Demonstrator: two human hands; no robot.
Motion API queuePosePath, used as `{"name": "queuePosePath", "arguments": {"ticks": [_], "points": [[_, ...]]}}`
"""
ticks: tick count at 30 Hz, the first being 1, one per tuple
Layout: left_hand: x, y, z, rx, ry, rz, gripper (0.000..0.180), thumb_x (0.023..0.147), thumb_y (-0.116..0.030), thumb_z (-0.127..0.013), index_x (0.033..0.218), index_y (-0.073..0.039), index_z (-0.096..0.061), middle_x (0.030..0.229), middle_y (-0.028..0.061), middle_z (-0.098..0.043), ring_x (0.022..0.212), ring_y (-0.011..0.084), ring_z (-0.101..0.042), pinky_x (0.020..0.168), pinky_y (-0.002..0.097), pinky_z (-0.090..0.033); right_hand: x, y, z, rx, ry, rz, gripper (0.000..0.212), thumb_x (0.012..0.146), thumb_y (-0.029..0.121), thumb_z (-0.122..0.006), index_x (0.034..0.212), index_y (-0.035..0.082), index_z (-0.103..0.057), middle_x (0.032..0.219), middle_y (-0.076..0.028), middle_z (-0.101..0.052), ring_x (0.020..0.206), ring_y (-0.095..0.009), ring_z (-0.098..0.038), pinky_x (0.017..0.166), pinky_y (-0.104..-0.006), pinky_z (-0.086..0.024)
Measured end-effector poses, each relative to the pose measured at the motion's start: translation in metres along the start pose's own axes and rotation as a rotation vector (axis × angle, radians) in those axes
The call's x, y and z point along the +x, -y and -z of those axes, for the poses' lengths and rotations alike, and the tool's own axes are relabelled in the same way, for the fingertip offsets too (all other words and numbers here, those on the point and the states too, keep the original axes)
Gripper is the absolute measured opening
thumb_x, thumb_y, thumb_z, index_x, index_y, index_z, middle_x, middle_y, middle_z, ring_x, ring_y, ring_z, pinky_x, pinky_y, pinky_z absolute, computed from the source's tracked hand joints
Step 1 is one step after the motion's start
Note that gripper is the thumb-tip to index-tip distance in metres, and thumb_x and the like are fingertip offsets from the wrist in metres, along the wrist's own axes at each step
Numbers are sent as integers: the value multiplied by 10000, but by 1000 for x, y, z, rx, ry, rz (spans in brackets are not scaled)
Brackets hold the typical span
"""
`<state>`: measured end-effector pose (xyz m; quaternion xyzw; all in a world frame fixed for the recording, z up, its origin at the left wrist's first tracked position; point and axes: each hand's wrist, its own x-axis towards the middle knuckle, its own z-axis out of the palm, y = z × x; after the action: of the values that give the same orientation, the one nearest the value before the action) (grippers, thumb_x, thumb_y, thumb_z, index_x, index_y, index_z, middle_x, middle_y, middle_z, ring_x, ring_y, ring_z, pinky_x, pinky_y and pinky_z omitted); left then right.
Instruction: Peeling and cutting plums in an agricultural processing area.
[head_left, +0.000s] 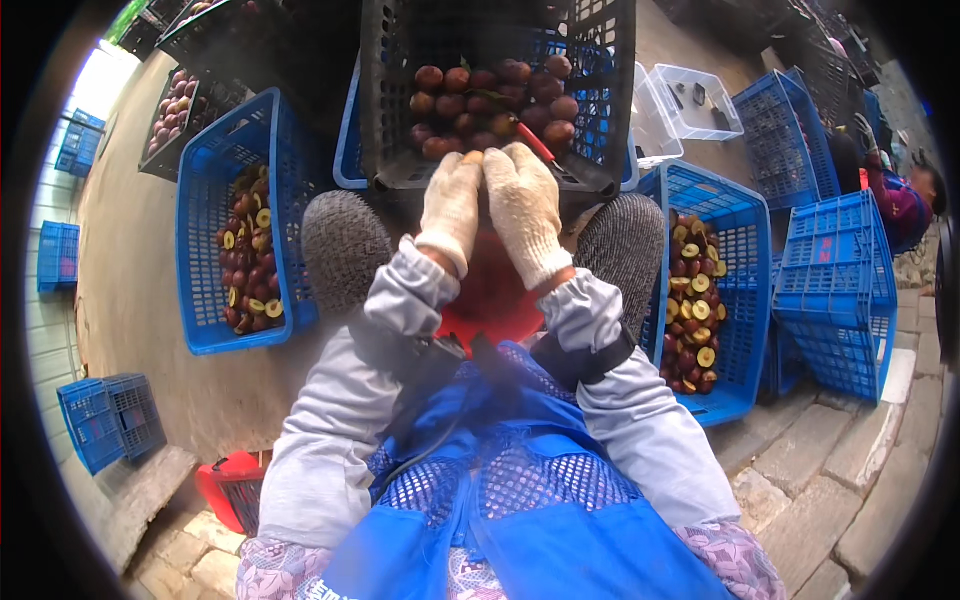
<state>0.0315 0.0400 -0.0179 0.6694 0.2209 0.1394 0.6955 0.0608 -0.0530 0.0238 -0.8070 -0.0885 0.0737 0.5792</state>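
Both my hands wear off-white knit gloves and meet at the near edge of a black plastic crate (372, 120) full of whole plums (482, 100). My left hand (451, 205) is closed, its fingertips on a small orange-yellow patch that looks like part of a plum (472, 157). Pressed close beside it, my right hand (523, 205) has its fingers curled. A slim red-handled knife (537, 142) sticks out past the right fingers, over the plums; its blade is hidden. The palms and much of what lies between them cannot be seen.
Blue crates with halved and whole plums stand left (188, 250) and right (745, 290) of my knees. Further right are a clear plastic box (728, 120), stacked blue crates (840, 250) and another person (900, 205). A red dustpan (222, 490) lies lower left.
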Motion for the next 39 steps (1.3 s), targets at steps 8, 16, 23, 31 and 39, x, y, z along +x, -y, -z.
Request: {"name": "queuePosePath", "arguments": {"ticks": [8,16,23,31,39], "points": [[32,10,3,195,-165,-29,161,856,-163,-522,851,-35,-619,754,76,-594,709,176,-560,634,310,-438,49,-46,-38,-231,13,249,312,801,300,-472,807,7,-582,853,-231,-607,863,-416,-554,781,-460,-413],[80,51,-9,-249,2,156,226,800,-254,-553,769,-40,-616,764,93,-612,706,218,-574,691,299,-459,47,-11,-35,-192,-211,36,232,741,237,-588,704,7,-585,688,-168,-606,660,-289,-591,652,-375,-456],[61,21,-6,-928,196,651,218,863,-285,-481,972,-112,-558,922,78,-609,891,238,-579,802,391,-466,58,-26,-44,-393,-176,326,174,707,211,-585,656,46,-568,614,-136,-572,610,-298,-567,575,-389,-438],[84,83,0,-499,359,41,246,857,-253,-477,1007,-76,-559,940,86,-605,916,216,-581,825,351,-464,68,-35,-42,-390,-79,446,171,710,206,-603,691,39,-571,649,-138,-584,630,-305,-580,587,-388,-448],[90,66,-8,-352,-20,285,194,835,-131,-486,947,-13,-593,928,138,-619,865,236,-586,776,319,-459,62,-25,-39,-337,-55,-47,325,768,341,-544,758,27,-625,769,-168,-620,768,-334,-602,708,-408,-464]]}}
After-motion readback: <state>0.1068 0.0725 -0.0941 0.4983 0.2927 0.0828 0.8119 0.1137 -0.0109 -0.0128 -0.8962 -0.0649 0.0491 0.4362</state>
